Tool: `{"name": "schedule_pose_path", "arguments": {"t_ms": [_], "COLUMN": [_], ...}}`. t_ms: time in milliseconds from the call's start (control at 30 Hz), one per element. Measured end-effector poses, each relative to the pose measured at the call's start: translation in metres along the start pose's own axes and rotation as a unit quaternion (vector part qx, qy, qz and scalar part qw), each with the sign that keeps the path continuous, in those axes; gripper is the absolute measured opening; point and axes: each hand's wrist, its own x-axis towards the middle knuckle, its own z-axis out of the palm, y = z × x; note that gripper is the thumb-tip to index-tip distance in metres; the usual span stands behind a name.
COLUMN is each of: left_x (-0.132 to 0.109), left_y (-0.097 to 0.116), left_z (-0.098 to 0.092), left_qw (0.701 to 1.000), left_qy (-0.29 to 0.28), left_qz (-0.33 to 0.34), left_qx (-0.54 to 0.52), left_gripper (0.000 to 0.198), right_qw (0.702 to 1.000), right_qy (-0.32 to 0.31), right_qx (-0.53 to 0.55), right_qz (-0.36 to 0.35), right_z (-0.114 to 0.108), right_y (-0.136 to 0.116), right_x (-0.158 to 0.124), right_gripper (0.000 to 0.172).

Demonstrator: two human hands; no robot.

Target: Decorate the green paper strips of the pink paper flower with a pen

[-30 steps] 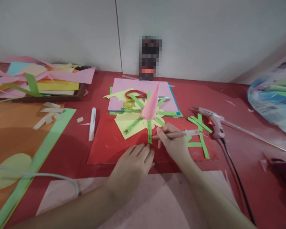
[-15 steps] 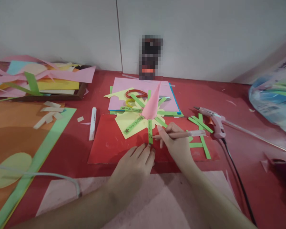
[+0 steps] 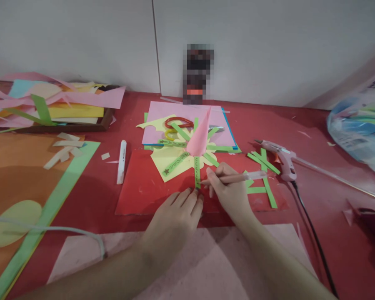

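A pink paper cone (image 3: 199,137) stands on a yellow cut-out (image 3: 167,160) with green strips fanning out from it, on a red sheet (image 3: 143,187). One green strip (image 3: 197,171) runs toward me and carries small drawn marks. My left hand (image 3: 175,216) lies flat, its fingertips pressing the near end of that strip. My right hand (image 3: 229,189) is closed on a pen (image 3: 243,176), its tip touching the strip's lower part.
Loose green strips (image 3: 262,175) and a pink glue gun (image 3: 283,160) with a black cord lie to the right. A white marker (image 3: 121,161) lies to the left. Red and yellow scissors (image 3: 176,125) rest on pink paper behind. Paper scraps fill a tray (image 3: 50,108) far left.
The pen tip has shifted slightly along the green strip. My left hand stays pressed on the strip's end.
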Motion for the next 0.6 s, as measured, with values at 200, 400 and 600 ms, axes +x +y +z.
{"name": "schedule_pose_path", "arguments": {"t_ms": [200, 400, 600], "left_x": [0.0002, 0.0014, 0.0010], "left_y": [-0.0009, -0.0010, -0.0015], "left_z": [0.0010, 0.0009, 0.0015], "left_qw": [1.000, 1.000, 1.000], "left_qy": [0.014, 0.021, 0.030], "left_qz": [0.000, -0.008, 0.000], "left_qx": [-0.003, -0.004, -0.007], "left_gripper": [0.024, 0.023, 0.024], "right_qw": [1.000, 0.999, 0.999], "right_qy": [-0.007, -0.017, -0.001], "right_qx": [-0.017, -0.033, -0.043], "right_qz": [-0.004, -0.024, -0.017], "right_z": [0.0001, 0.0002, -0.0003], "right_y": [0.0014, 0.0028, 0.0030], "right_x": [-0.0008, -0.0012, -0.0010], "right_gripper": [0.034, 0.033, 0.033]}}
